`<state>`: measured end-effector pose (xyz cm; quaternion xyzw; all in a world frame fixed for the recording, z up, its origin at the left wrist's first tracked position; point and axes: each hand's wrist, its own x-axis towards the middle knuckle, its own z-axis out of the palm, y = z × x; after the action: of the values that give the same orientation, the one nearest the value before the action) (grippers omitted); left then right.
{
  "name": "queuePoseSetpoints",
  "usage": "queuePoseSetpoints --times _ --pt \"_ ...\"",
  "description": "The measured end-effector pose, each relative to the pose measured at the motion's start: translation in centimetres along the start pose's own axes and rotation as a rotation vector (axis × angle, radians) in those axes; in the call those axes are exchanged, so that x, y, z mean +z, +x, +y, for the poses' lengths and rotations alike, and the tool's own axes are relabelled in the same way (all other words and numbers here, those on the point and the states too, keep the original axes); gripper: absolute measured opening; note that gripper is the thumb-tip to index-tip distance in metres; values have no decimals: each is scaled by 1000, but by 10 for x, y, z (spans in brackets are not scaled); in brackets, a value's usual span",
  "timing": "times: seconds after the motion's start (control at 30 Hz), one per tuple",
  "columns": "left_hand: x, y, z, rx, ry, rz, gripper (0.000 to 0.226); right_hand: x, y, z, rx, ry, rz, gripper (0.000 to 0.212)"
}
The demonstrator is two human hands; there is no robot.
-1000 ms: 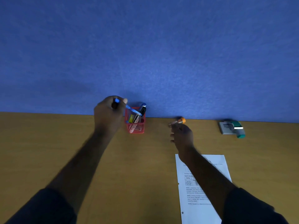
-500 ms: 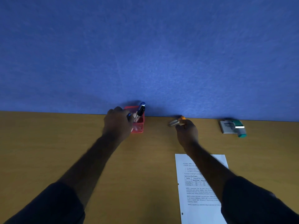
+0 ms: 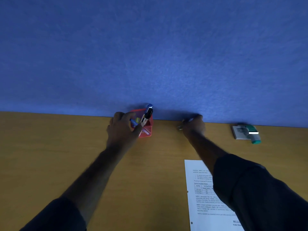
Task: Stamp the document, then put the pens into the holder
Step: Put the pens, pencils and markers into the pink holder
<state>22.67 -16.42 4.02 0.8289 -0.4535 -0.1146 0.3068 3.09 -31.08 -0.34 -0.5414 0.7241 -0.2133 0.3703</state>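
The red mesh holder stands at the back of the desk against the blue wall, with a black-and-blue marker and other pens upright in it. My left hand presses against the holder's left side, fingers closed around a blue pen whose end slants into the holder. My right hand is closed over a pen lying by the wall; only its silver end shows. The printed document lies near the front right, partly under my right sleeve.
A green stamp rests on a white ink pad at the back right. The blue wall panel closes off the desk's far edge. The wooden desk stretches bare to the left.
My left hand came down from above the holder with the blue pen and now sits against it. My right hand reached forward and closed over the orange-capped pen, hiding its cap.
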Motion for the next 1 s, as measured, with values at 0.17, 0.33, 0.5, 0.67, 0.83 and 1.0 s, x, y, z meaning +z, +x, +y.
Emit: queuePoseSetpoints --times 0.17,0.33,0.5,0.67,0.83,1.0 --pt "5 -6 -12 -56 -177 18 87 8 -10 6 25 67 -74 40" --pt "15 -3 -17 -235 -373 -94 109 19 -32 8 -163 273 -114 28" --pt "25 5 -23 -206 -438 -153 82 7 -63 -27 -501 535 -75 25" --pt "26 11 -21 -145 -442 -121 61 11 -72 -51 -802 403 -161 26" --pt "31 11 -26 -130 -458 -100 59 32 -70 -49 -994 86 -207 17" --pt "32 8 -26 -124 -471 -87 55 39 -69 -49 -1133 -298 -115 15"
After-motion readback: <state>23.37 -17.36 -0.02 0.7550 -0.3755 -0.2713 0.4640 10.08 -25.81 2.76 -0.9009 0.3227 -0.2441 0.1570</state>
